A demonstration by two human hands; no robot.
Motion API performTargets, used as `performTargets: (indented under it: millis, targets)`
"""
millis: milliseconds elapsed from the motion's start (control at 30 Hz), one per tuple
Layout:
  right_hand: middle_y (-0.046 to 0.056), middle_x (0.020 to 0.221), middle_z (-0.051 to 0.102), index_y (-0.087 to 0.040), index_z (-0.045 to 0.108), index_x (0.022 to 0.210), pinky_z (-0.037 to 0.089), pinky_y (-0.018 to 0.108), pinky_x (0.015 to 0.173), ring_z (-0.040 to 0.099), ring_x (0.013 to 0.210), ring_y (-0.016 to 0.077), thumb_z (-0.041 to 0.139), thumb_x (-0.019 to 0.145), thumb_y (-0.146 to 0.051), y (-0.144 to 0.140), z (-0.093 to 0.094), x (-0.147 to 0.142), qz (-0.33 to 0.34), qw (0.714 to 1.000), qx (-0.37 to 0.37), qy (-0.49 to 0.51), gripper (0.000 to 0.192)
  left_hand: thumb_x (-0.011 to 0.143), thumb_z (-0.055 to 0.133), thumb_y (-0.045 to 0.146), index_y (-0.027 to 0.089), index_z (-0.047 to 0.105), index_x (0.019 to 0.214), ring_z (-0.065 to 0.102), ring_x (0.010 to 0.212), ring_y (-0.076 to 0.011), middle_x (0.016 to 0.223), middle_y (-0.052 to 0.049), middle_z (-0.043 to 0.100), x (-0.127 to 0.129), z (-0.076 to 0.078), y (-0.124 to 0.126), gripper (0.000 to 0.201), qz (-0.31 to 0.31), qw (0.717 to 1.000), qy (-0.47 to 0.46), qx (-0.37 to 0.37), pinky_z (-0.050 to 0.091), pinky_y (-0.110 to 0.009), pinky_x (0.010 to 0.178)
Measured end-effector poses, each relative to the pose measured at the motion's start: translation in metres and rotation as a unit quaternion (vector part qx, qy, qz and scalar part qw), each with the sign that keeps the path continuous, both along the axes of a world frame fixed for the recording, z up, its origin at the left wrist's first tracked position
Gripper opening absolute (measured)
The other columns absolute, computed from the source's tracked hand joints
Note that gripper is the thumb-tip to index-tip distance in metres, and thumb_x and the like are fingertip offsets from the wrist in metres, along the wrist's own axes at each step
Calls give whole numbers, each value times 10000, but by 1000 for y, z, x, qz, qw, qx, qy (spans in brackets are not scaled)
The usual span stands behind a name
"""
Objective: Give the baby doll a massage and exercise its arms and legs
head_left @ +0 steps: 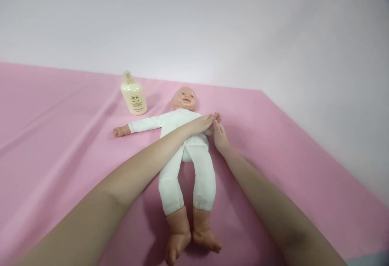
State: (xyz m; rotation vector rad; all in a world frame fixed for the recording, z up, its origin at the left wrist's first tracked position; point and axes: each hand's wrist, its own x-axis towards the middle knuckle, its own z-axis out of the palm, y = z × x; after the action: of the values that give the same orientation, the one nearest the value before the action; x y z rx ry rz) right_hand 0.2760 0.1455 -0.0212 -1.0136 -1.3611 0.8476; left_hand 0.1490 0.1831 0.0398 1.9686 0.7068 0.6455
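A baby doll (202, 168) with a white cloth body and bare plastic head, hands and feet lies on its back, head toward the far edge. My left hand (203, 123) reaches across its chest, fingers closed around the doll's hand on the right side. From the right, my right hand (221, 136) meets it there, thumb and fingers closed on the same small hand. The doll's fingers poke out just beyond mine. Its other arm (146, 124) stretches out to the left on the cloth.
A cream pump bottle (134, 95) with dark print stands left of the doll's head. Beneath everything lies a pink cloth (75, 108) with long creases at the left. A pale white surface (194, 26) rises behind the far edge.
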Motion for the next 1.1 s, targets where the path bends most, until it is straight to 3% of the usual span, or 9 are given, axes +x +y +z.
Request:
performTargets:
  millis: [533,1100]
  targets:
    - [66,1375,514,-188,508,1314,286,391,1156,436,1319,213,415,885,-613,-3,3,-1,-3,1000,-1,0,611,937,191,590,142,574,1062,569,904,-170,957,-61,633,1,-5,2,603,-13,1000,-15,4,406,-285,889]
    - [43,1368,524,-214,514,1307,295,381,1153,439,1316,203,410,884,-618,-3,3,-1,-9,1000,0,-9,594,935,200,587,153,569,1035,561,870,-163,923,-50,620,2,-6,3,579,-8,1000,-16,3,415,-283,872]
